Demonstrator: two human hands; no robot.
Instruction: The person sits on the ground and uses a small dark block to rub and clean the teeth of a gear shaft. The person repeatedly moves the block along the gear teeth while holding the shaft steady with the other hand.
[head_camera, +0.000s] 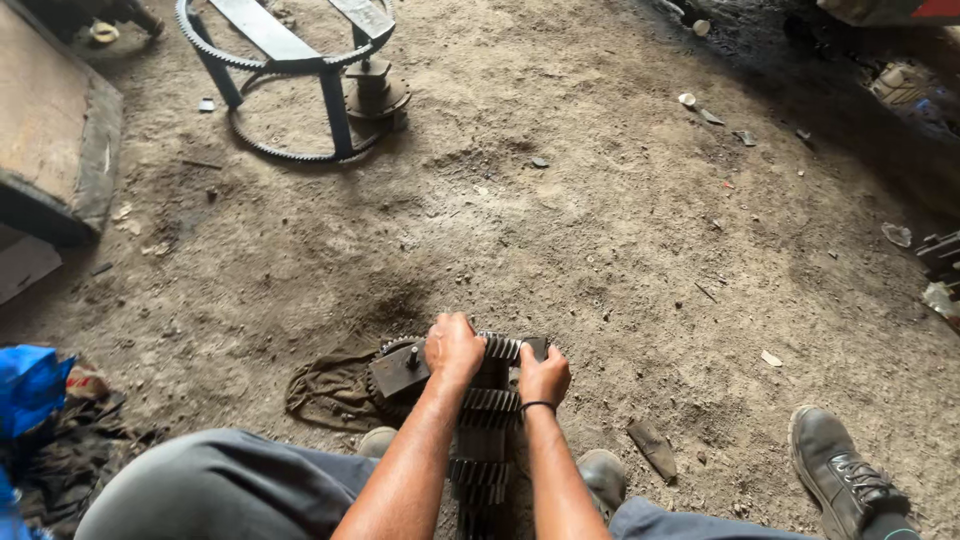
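A dark, greasy gear shaft (485, 440) with several toothed gears stacked along it lies on the dirt floor between my legs. My left hand (453, 348) grips its far end over the top gear, beside a square metal block (398, 370). My right hand (544, 377), with a black band on the wrist, clasps the right side of the same gear. A larger gear wheel (385, 352) sits partly hidden behind the block.
A dirty rag (325, 390) lies left of the gears. A round metal stand with a toothed ring (290, 65) is at the back, a wooden slab (55, 130) far left, blue plastic (30, 385) near left. My shoes (840, 470) rest on the dirt.
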